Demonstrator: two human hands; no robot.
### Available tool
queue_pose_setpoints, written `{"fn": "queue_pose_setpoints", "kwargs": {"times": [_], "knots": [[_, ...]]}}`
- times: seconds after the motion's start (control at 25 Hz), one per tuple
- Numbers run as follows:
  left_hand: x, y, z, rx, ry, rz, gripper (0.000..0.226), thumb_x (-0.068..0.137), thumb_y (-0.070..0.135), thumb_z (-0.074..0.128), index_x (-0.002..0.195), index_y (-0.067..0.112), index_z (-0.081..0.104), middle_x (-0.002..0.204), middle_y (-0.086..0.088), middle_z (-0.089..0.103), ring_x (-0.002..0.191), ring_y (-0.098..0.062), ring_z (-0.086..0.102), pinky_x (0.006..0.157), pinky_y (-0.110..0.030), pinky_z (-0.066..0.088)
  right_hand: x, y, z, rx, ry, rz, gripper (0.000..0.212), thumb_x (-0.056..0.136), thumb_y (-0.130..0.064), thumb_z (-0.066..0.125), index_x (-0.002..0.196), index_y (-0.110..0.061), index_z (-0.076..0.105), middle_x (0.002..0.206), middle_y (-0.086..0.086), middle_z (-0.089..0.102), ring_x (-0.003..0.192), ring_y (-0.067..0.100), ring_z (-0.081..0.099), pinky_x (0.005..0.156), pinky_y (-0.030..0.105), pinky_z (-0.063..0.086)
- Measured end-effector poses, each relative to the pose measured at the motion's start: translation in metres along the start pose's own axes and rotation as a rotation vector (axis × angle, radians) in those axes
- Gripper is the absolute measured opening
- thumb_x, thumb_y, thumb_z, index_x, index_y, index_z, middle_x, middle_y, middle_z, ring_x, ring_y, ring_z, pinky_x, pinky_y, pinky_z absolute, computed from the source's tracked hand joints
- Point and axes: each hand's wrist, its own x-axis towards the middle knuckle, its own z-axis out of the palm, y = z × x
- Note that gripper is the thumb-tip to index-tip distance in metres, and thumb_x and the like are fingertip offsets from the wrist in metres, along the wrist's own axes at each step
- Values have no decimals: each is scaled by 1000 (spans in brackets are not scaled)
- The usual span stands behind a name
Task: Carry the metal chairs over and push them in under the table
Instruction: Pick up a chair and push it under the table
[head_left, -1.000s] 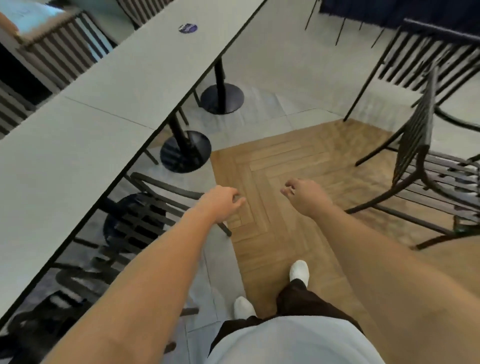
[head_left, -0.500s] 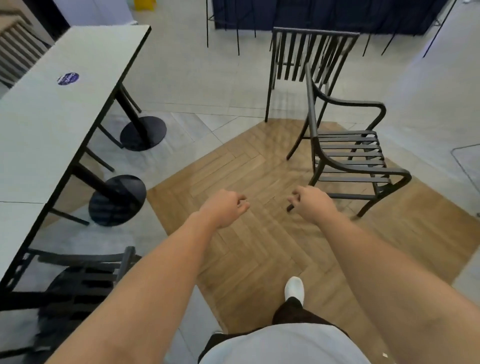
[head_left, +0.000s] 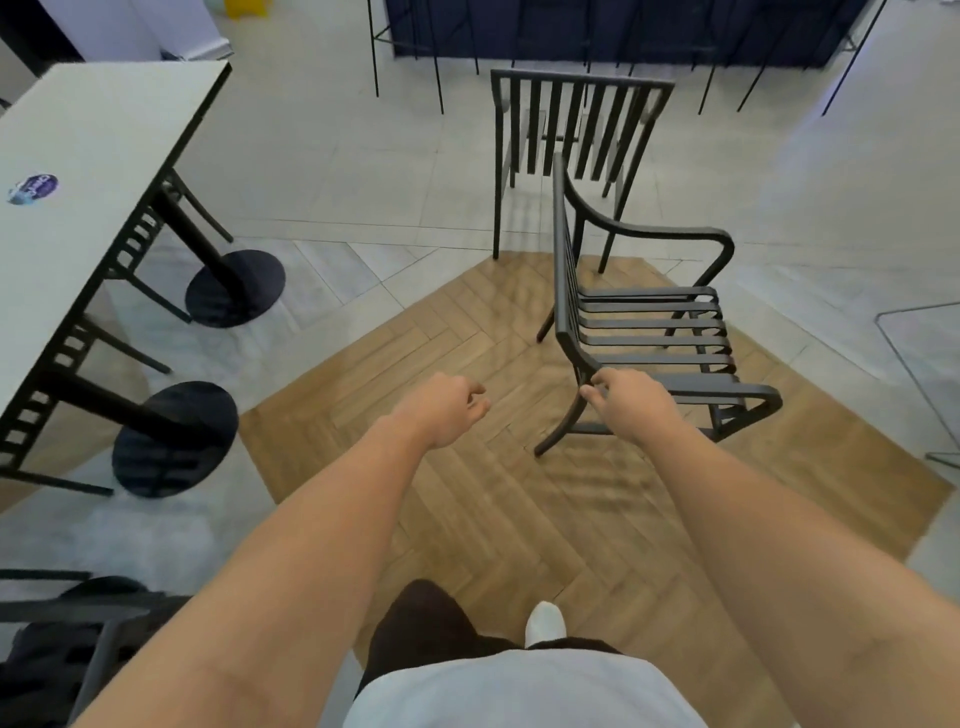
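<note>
Since half a second ago the view has closed in on the near chair (head_left: 649, 332); my right hand (head_left: 631, 408), then short of it, now reaches its frame. The tabletop (head_left: 78, 171) has slid further to the left edge.

Head view: near chair stands upright on the wood floor (head_left: 467, 519), back toward me and left, slatted seat and armrests to the right. Right hand sits at the lower corner of the chair back where the near armrest joins; fingers loosely curled, tips at the bar. I cannot tell whether they touch it. No grip closed on the frame. Left hand (head_left: 447, 410) hangs in the air over the floor, left of the chair and apart from it, fingers loosely curled, holding nothing.

Second chair (head_left: 576, 124) stands just behind the first, on pale tile. Tabletop at left, on black pedestal bases (head_left: 234, 288), well apart from both chairs. A third chair (head_left: 62, 639) shows partly at lower left, by the tabletop's edge.
</note>
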Motion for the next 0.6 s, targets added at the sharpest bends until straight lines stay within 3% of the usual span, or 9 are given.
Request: {"fn": "queue_pose_setpoints", "kwargs": {"times": [0.2,0.32,0.6], "knots": [[95,-9,-36,90,-35,83,48,107,49,44,146,23,56,128,0,70,114,-22,64,94,-36,50,68,-7,-15,100,-5,33,44,104,-52,46,131,-22,62,114,2,68,105,22,62,87,40,54],[180,-20,-66,169,-71,153,48,106,48,43,145,22,57,129,-2,69,114,-23,65,96,-38,52,122,-16,-30,169,0,112,53,102,-60,41,132,-21,61,121,3,67,111,24,61,92,45,53],[345,-20,-154,388,-184,388,45,106,47,40,140,24,60,125,-7,69,110,-28,65,92,-45,55,231,-60,-61,311,5,364,61,101,-64,41,142,-21,54,134,3,62,122,25,58,99,44,51]]}}
